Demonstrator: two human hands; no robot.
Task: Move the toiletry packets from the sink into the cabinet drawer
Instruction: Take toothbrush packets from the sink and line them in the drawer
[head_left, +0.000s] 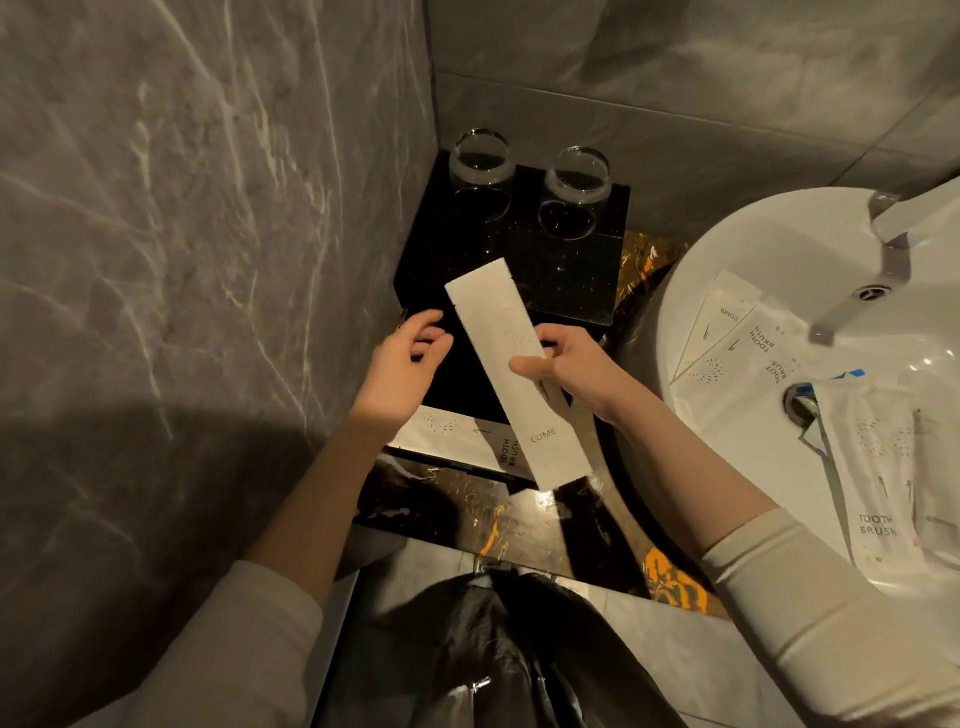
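Observation:
My right hand pinches a long white packet marked COMB, held slantwise over the black drawer box. My left hand hovers just left of the packet with fingers loosely curled, holding nothing. Below the comb packet, a white packet marked TOOTH BRUSH lies in the open drawer at the box's front. In the white sink on the right lie several more white packets: a comb packet, toothbrush packets and a large toothbrush packet over the drain.
Two clear glasses stand on the back of the black box. A chrome faucet reaches over the sink. Grey marble walls close the corner at left and behind. The dark veined counter runs along the front edge.

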